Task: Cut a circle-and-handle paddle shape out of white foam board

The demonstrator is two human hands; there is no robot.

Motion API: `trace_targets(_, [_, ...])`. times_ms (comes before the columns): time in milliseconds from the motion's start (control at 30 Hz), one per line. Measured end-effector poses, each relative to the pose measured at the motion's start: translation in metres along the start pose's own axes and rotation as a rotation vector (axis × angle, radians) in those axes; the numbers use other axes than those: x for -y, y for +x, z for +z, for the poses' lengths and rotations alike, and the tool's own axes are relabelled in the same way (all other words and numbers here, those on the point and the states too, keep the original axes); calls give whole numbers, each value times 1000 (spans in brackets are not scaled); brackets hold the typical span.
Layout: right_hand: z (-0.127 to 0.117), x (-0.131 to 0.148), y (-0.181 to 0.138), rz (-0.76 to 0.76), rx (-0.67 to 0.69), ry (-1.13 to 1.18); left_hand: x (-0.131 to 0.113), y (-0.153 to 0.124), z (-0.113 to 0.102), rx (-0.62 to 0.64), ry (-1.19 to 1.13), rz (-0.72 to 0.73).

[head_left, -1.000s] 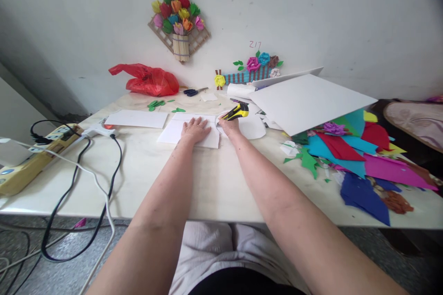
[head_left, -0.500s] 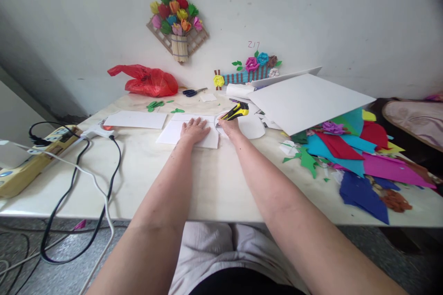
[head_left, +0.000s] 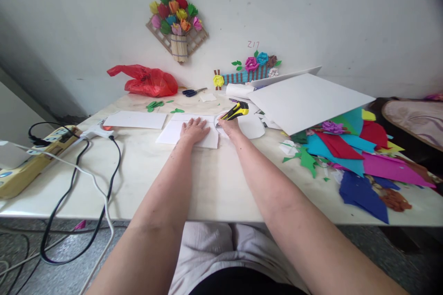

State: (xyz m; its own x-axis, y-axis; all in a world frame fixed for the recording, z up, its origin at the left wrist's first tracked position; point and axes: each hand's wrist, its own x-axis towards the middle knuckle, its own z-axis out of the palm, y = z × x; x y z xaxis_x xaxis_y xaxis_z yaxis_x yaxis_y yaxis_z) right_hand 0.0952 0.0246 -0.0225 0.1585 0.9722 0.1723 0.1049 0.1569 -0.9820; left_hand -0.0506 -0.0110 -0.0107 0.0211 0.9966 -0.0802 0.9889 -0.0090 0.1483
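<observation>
My left hand [head_left: 194,131] lies flat with its fingers spread on a white sheet of card [head_left: 169,134], pressing it against the table. A yellow and black utility knife [head_left: 238,110] is gripped in my right hand [head_left: 228,125], its handle slanting up to the right. The knife's tip is down at the card's right edge, hidden by my fingers. Beneath and beyond my right hand sits another white piece with a rounded edge [head_left: 254,126]. A separate white strip [head_left: 136,120] rests to the left.
Dark-handled scissors [head_left: 189,93] and a red plastic bag [head_left: 150,81] are at the back. A glue gun [head_left: 98,132], its cord and a power strip [head_left: 38,156] lie left. A large white board [head_left: 308,101] leans over coloured paper scraps [head_left: 346,152] at right.
</observation>
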Motion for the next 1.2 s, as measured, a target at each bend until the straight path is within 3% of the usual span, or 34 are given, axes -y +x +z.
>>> trace_targets(1200, [-11, 9, 0, -35, 164, -17, 2, 3, 3, -13, -5, 2])
